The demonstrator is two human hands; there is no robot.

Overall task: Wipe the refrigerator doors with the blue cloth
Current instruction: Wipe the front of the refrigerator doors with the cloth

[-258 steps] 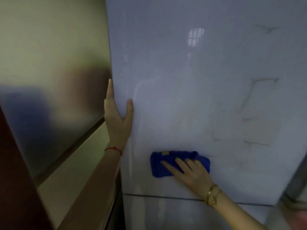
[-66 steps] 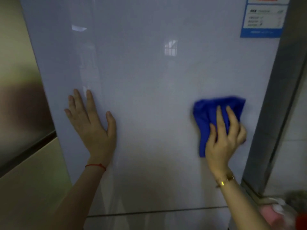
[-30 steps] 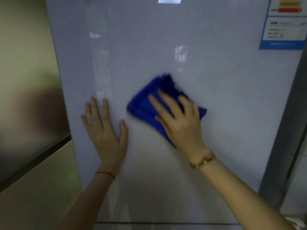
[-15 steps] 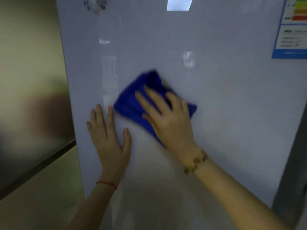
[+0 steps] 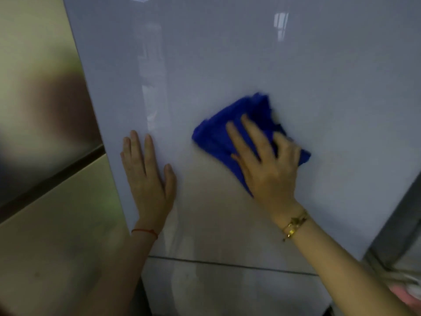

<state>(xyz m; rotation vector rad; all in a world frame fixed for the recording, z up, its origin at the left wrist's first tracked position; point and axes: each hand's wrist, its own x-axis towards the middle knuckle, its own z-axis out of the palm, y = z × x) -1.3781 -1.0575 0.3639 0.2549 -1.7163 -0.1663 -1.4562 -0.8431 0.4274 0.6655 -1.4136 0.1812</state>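
A glossy pale grey upper refrigerator door (image 5: 227, 53) fills most of the view. My right hand (image 5: 266, 165) presses a folded blue cloth (image 5: 218, 133) flat against the middle of that door, fingers spread over it. My left hand (image 5: 148, 179) lies flat and empty on the door near its left edge, a red string on the wrist. A thin gap (image 5: 227, 264) separates this door from the lower door (image 5: 227, 290).
A beige tiled wall (image 5: 41, 110) with a dark horizontal strip stands to the left of the fridge. A grey vertical frame (image 5: 396, 222) runs along the fridge's right side, with blurred pink and white objects (image 5: 407, 290) at the lower right.
My right hand has slid the cloth to the right and slightly down across the door. The view has dropped, so the labels at the top right are out of sight. My left hand stays planted.
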